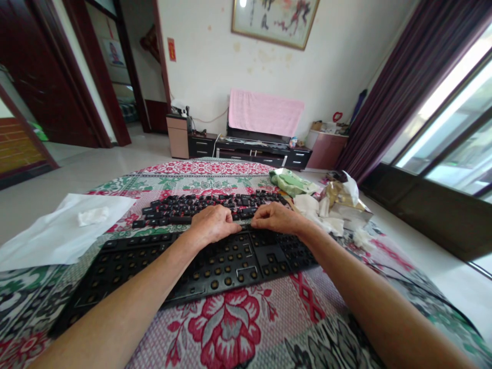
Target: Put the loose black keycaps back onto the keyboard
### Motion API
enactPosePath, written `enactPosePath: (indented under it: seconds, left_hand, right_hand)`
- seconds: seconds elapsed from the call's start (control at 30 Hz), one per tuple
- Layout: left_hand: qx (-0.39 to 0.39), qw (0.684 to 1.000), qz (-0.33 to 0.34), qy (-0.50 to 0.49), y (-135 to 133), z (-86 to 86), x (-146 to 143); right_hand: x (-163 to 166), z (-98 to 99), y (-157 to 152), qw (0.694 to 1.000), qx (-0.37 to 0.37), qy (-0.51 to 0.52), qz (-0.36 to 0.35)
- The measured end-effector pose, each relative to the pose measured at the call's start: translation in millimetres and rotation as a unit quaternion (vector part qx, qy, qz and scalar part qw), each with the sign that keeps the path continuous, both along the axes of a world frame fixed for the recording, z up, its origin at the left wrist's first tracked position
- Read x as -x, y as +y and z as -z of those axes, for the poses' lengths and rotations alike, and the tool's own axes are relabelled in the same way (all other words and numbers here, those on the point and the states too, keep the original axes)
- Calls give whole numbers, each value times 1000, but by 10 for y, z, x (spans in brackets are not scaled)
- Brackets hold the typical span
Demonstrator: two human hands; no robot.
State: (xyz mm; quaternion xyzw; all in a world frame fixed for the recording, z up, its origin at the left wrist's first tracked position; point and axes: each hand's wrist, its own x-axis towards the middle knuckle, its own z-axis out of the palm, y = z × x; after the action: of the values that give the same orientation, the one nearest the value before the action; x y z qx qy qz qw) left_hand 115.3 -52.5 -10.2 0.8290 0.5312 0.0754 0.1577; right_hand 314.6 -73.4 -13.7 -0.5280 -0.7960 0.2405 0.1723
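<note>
A black keyboard (265, 254) lies across the table in front of me, most of its keycaps off so that round key posts show. A few caps are seated along its far edge, mainly on the left. My left hand (213, 224) is over the middle of that far edge, fingers curled and thumb reaching right. Close by on the right, my right hand (277, 217) has its fingers pinched together at the same edge. Whatever the fingertips hold is too small or hidden to name. Behind the keyboard, loose black keycaps (184, 207) lie in rows.
A white sheet (57, 230) with a folded tissue (93, 216) lies at left. On the right are crumpled tissues (332, 225), a tissue box (348, 207) and a green cloth (292, 181). A black cable (418, 287) runs over the patterned tablecloth (226, 328).
</note>
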Motion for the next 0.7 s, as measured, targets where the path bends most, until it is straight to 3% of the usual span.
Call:
enactPosePath:
  seconds: [0.37, 0.47, 0.7]
  left_hand:
    - [-38, 999, 20, -6, -56, -3, 28]
    - [-90, 994, 50, -34, -129, 2, -38]
    - [-118, 988, 102, -9, -186, 93, -279]
  right_hand:
    - [-31, 20, 5, 1000, 11, 2, 24]
    - [-40, 17, -1, 999, 18, 2, 29]
    - [-79, 63, 7, 999, 19, 47, 14]
